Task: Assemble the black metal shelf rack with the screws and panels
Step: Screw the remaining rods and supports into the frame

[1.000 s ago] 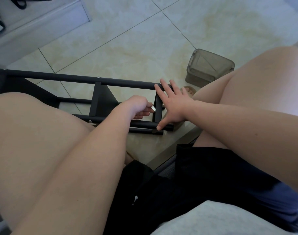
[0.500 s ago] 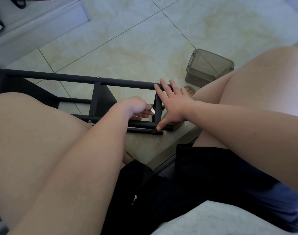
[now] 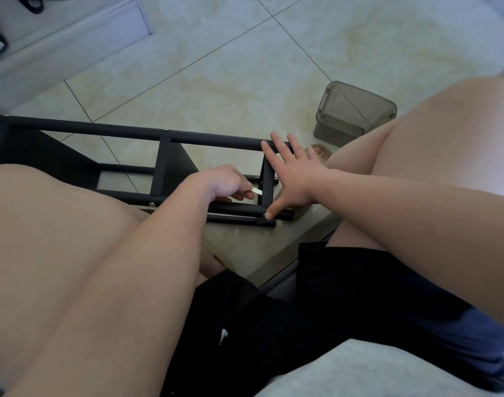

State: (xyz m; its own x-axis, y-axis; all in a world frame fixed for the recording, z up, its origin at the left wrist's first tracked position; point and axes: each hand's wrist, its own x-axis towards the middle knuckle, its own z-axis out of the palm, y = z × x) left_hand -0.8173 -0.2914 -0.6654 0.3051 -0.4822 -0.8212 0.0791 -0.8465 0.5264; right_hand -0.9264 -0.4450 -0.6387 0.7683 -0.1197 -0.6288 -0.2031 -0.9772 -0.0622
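Only the left hand [image 3: 225, 183] has shifted since the earlier frames, turning slightly lower; the right hand [image 3: 295, 176] holds its position. The black tubular metal shelf rack [image 3: 130, 132] lies on its side on the beige tiled floor [image 3: 245, 67], between the person's knees. The left hand pinches a small flat silver tool [image 3: 256, 191], its tip at the rack's end crossbar. The right hand lies spread flat against that crossbar, fingers [image 3: 276, 146] on the upper tube and thumb on the lower. A translucent grey plastic box [image 3: 354, 110] stands nearby.
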